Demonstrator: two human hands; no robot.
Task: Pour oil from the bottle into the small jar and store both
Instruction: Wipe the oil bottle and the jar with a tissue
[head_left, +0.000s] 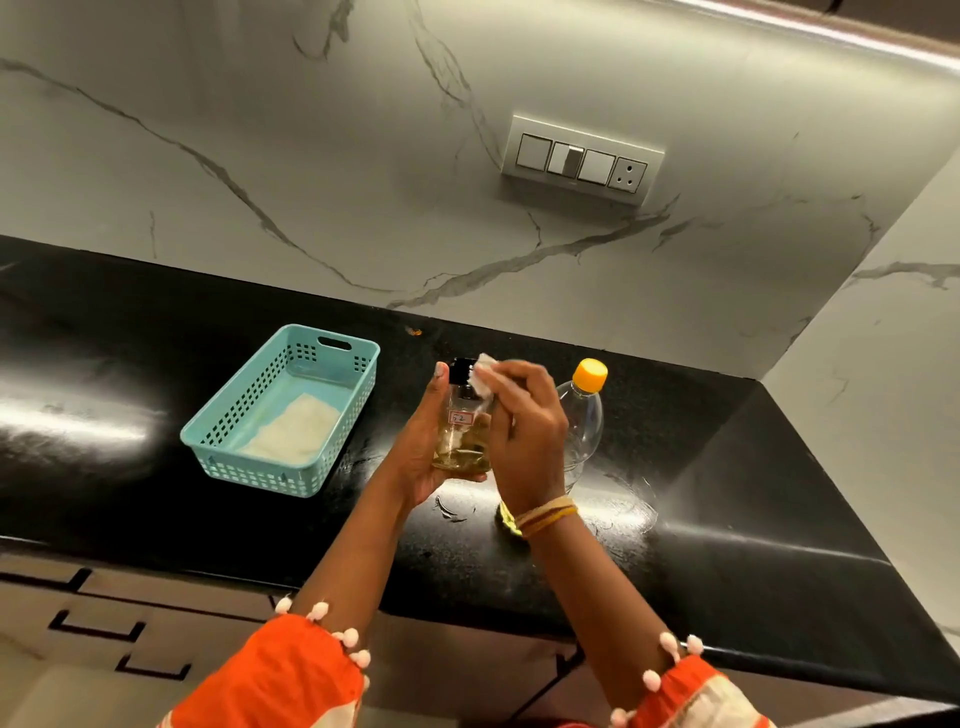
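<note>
The pouring looks done: the small jar (462, 434) holds golden oil and already wears its black cap, lifted above the black table (727, 493) in the left hand (423, 447), whose fingers curl round its side. The right hand (524, 421) pinches a white tissue (484, 375) against the jar's neck (wiping drips, I judge). The bottle (584, 410), orange cap on, stands just behind on the table. Still left: storing both, presumably in the teal basket (236, 441) to the left.
</note>
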